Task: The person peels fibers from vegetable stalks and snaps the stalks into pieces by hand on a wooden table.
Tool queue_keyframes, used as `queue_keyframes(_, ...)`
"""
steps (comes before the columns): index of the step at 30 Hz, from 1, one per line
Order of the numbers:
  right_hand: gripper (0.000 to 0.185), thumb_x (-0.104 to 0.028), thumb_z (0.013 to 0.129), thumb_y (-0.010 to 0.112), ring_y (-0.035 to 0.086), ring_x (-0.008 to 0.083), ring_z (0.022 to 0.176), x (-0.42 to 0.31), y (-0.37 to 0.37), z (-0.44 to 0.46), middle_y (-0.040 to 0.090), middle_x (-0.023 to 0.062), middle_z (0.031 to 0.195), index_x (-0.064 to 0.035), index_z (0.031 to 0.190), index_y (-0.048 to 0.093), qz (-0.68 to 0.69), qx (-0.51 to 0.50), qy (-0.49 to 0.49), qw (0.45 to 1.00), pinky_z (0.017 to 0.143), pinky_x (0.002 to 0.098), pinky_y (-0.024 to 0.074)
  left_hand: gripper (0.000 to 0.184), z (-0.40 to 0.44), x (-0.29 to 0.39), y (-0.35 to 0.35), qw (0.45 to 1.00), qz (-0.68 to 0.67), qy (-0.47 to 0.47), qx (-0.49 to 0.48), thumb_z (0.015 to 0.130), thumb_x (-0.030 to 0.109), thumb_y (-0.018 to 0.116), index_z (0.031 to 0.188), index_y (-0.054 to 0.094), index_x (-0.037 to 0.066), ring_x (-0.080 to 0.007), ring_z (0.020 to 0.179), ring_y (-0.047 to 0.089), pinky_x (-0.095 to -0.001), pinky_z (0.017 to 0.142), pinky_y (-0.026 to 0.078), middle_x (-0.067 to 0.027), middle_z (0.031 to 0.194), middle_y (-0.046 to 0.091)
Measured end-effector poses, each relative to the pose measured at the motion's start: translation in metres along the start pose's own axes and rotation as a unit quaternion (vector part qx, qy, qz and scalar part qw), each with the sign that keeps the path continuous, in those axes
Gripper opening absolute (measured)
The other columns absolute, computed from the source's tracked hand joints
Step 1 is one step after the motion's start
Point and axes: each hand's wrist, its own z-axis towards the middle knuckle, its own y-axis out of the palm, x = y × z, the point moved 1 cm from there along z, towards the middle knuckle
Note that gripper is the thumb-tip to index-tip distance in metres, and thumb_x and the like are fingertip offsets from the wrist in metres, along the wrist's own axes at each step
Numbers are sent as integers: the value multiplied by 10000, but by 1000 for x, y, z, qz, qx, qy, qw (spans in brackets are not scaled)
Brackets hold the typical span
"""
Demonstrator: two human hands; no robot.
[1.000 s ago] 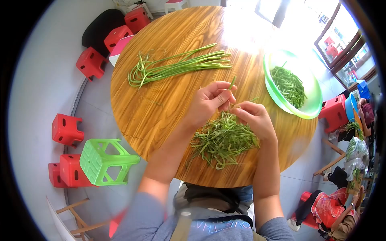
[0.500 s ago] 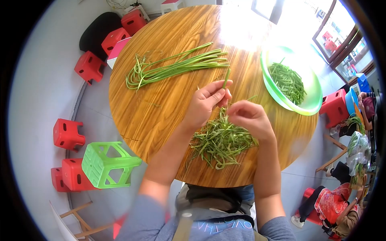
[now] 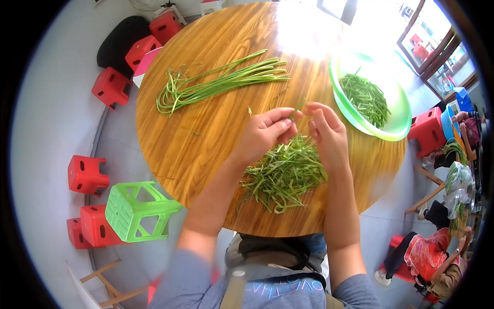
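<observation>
My left hand [image 3: 270, 130] pinches a short green stem [image 3: 297, 109] that points up and to the right. Beside the stem's tip, my right hand [image 3: 326, 129] has its fingers curled and pressed together; what they hold, if anything, is too small to tell. Below both hands a heap of green leafy strips [image 3: 284, 177] lies on the round wooden table [image 3: 170, 149]. Long green stems [image 3: 221, 82] lie in a bundle at the upper left of the table. A green-rimmed bowl [image 3: 399, 135] at the right holds many short cut stems [image 3: 365, 99].
Red stools [image 3: 88, 174] and a green stool [image 3: 139, 211] stand on the floor at the left. At the far right a person in a red patterned apron [image 3: 427, 252] sits near vegetables in plastic bags [image 3: 458, 188]. A glass door [image 3: 432, 41] is at the upper right.
My right hand has moved up from above the leafy heap to the tip of the stem. My left hand keeps its pinch on the stem, which leans more to the right.
</observation>
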Motion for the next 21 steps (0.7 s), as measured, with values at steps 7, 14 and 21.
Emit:
queue_keyframes(7,140,-99,842,650,540,63,734,3,-7,-1,622,5,842,-12,949,672,-71,3,-30,997,649,202,434,212,2,-19,7,996,87,-5,-14,911,102,491,1034,590,-39,-83,661,563,-220,600,457,-40,753,612)
queue_keyframes(14,160,-6,772,675,584,103,704,8,12,-7,590,40,830,-6,932,682,-329,-11,-300,895,593,230,482,200,1,-12,2,989,97,-76,83,909,120,472,857,617,-8,-75,537,544,-208,485,427,-36,658,603)
queue_keyframes(21,185,26,752,667,602,143,666,10,24,-12,567,70,855,-17,931,674,-395,1,-413,821,581,255,516,202,3,-14,-1,994,20,-45,93,911,115,445,859,606,4,-75,492,521,-195,435,370,-34,642,596)
